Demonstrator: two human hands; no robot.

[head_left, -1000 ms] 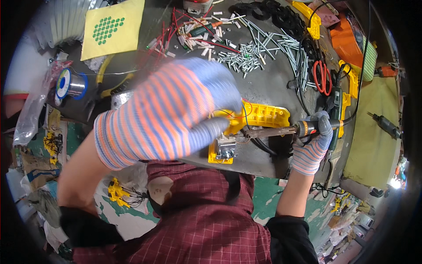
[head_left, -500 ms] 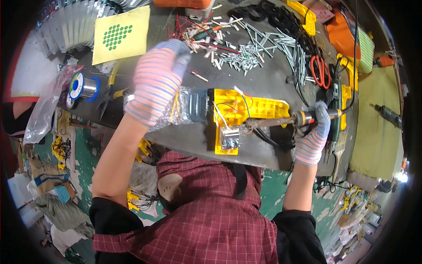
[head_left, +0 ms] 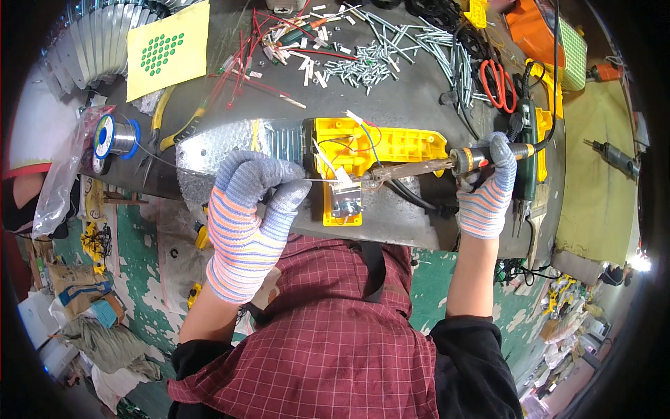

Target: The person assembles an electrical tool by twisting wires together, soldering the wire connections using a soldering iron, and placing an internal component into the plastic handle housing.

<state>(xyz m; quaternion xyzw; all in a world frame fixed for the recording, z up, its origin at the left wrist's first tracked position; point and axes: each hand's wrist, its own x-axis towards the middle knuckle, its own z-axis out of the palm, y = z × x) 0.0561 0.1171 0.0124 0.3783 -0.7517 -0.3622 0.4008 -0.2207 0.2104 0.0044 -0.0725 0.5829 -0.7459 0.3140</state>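
My right hand (head_left: 488, 192), in a striped glove, is wrapped round the handle of a soldering iron (head_left: 412, 170). The iron's tip points left to the wire ends at a yellow plastic casing half (head_left: 419, 145). In a pinch of thumb and forefinger, my left hand (head_left: 248, 223) holds thin solder wire (head_left: 319, 180), whose end reaches the same spot near the iron tip; exact contact is too small to tell. Beneath that spot sits a small shiny metal part (head_left: 345, 205) on the casing's lower arm. Red, blue and white wires run over the casing.
A solder spool (head_left: 125, 137) stands at left, near a yellow sheet with green dots (head_left: 166, 52). Screws (head_left: 363, 70), red wires (head_left: 241, 59) and red-handled scissors (head_left: 497, 85) lie farther back. A green-handled tool (head_left: 525, 167) is at right. Bubble wrap (head_left: 209, 150) lies left of the casing.
My left hand has come down from over the table's far left side to the casing, bringing solder wire to the iron tip. My right hand still holds the iron; the view has shifted slightly.
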